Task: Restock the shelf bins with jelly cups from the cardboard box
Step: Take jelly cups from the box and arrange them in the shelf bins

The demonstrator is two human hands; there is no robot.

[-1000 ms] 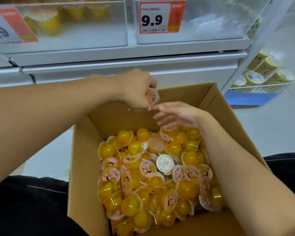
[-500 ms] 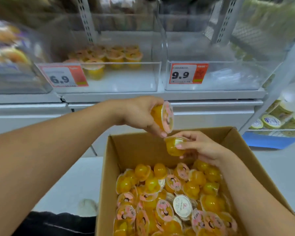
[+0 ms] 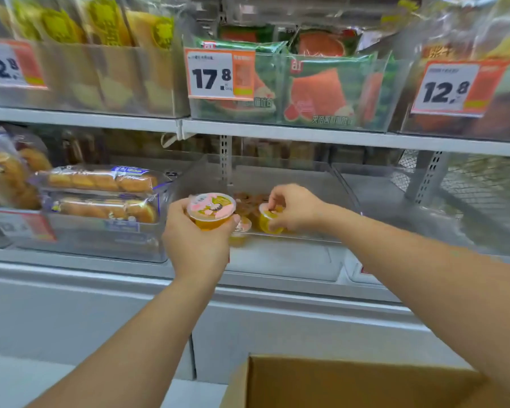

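I have my left hand (image 3: 199, 237) wrapped round a jelly cup (image 3: 211, 210) from below and the side, its pink lid facing up, so it can go down upright into the clear shelf bin (image 3: 280, 257) without tipping. That cup sits at the bin's front left corner, just above the front wall and not yet inside, as far as I can judge. My right hand (image 3: 295, 209) reaches over the front wall and pinches a second jelly cup (image 3: 270, 220) from above, fingertips curled on its rim; from this angle I cannot tell whether it is already touching the bin floor. A grip from the top suits setting it among the few cups already there (image 3: 242, 226), which lie just beside and between my two hands. Behind them is something brownish I can't identify. The cardboard box (image 3: 336, 384) stays low and near, directly under my arms, its inside hidden here, so each reach back for more is short. To the left, a neighbouring bin holds wrapped bread rolls (image 3: 100, 192).
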